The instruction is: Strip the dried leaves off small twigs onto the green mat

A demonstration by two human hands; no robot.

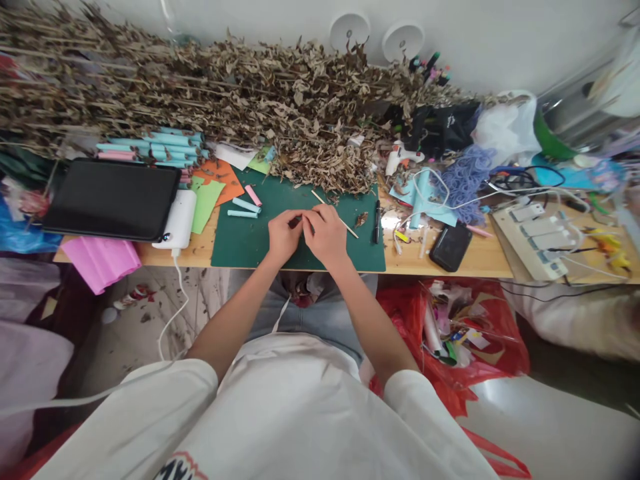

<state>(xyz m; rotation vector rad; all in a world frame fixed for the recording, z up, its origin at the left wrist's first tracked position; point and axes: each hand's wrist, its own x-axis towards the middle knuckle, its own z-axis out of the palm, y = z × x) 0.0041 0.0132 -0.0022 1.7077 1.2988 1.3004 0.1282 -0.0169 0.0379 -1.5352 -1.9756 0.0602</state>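
Observation:
My left hand (285,236) and my right hand (325,233) meet over the green cutting mat (240,248), fingertips pinched together. Whatever lies between the fingers is hidden. Left of my hands, two light-blue paper rolls (245,209) and a pink paper roll (253,195) rest on the mat. A thin wooden stick (349,227) lies slanted beside and partly behind my right hand. Farther right are a small dry leaf (361,219) and a black pen (376,223).
Dried leafy stalks (225,93) cover the back of the table. At left are a tablet (113,200), a white power bank (179,220) and stacked blue rolls (173,147). At right are a glue gun (401,159), a black phone (451,247) and a power strip (537,240). A red bag (510,333) hangs below.

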